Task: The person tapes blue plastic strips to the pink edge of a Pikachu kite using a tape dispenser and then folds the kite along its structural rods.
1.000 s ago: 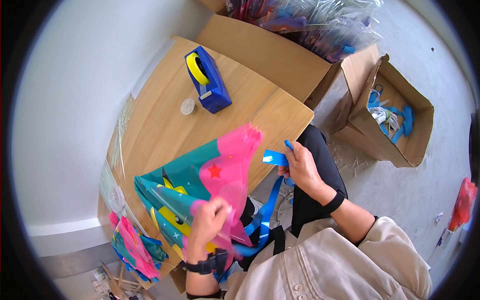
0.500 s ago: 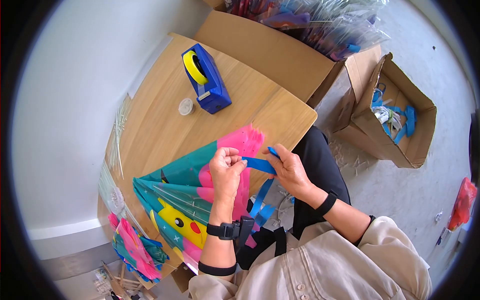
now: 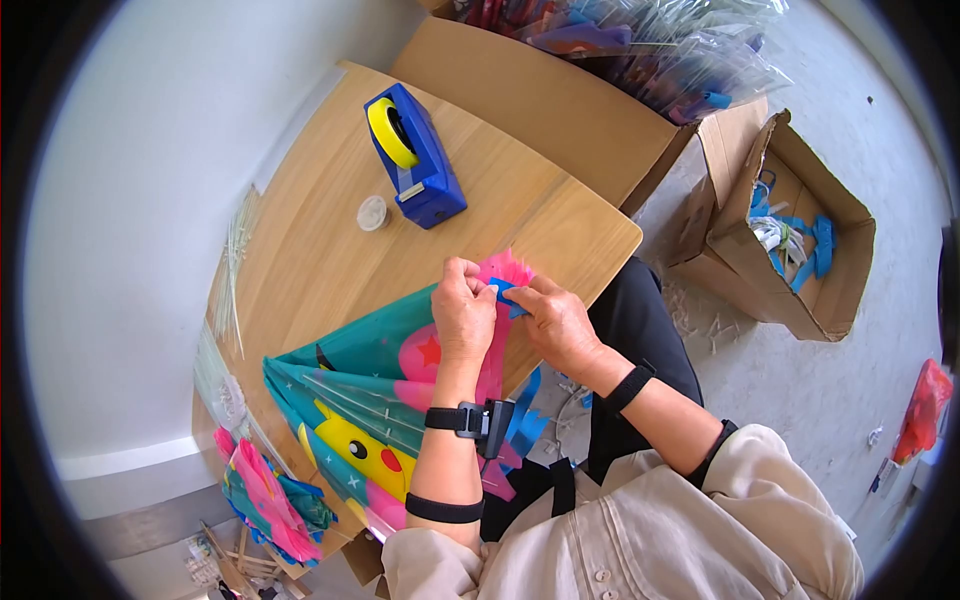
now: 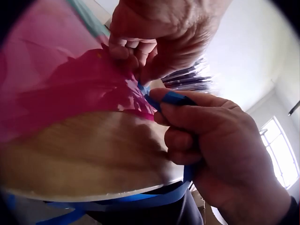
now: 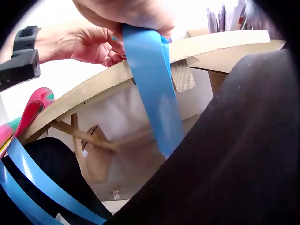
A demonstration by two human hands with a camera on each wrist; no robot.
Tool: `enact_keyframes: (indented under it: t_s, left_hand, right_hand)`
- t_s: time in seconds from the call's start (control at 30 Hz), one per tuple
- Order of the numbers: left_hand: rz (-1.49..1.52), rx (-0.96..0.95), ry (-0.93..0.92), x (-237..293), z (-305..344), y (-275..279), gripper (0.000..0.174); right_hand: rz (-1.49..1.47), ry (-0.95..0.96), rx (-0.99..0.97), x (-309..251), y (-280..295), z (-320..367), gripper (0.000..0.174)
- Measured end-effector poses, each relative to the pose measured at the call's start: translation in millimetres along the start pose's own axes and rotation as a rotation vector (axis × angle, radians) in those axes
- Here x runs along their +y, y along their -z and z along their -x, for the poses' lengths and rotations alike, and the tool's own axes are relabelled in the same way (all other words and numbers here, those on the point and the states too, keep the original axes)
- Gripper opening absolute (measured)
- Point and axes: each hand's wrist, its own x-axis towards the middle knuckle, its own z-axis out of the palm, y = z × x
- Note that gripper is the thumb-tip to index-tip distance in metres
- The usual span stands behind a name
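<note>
- Ribbon [image 5: 154, 89] position: between the two hands, at the pink end [image 3: 508, 268] of the printed plastic sheet [image 3: 375, 385]. The short stretch spanning the hands runs left to right in the head view.
- Key relation: the sheet's long axis runs from its teal corner [image 3: 280, 368], far on the left, to the pink end by the fingertips. Ribbon and pink edge meet, or nearly meet, at the left thumb; contact cannot be confirmed, as the fingers cover that point.
- Nearer hand to the sheet: the left hand [image 3: 465, 312], positioned over it. The right hand [image 3: 562, 325] is just off the pink end, to its right.
- Grip state: left, narrow, pinching the ribbon's end; whether pink film is pinched with it cannot be told. Right, narrow, ribbon held between thumb and fingers.
- Left wrist view: shows the ragged pink edge close to the ribbon, above the surface [image 3: 520, 190].
- Right wrist view: shows a broad, flat length of ribbon hanging from the right hand past the surface's edge. In the head view, the hand covers the upper part of this length.
</note>
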Motion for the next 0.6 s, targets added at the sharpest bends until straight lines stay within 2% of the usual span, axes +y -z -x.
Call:
enact_keyframes:
  t_s: [0.13,0.4,0.6]
  left_hand:
    - [-0.075,0.011,-0.006,-0.2,-0.5,-3.2,0.027]
    - [-0.143,0.02,-0.009,1.3,-3.4,-3.0,0.029]
    - [-0.106,0.045,0.063,6.4,-3.0,-2.0,0.03]
  right_hand:
    - [0.07,0.028,0.005,4.5,-3.1,-1.1,0.026]
    - [0.284,0.056,-0.12,-0.3,-1.3,-4.0,0.035]
    - [0.35,0.067,-0.141,-1.6,-3.2,-4.0,0.04]
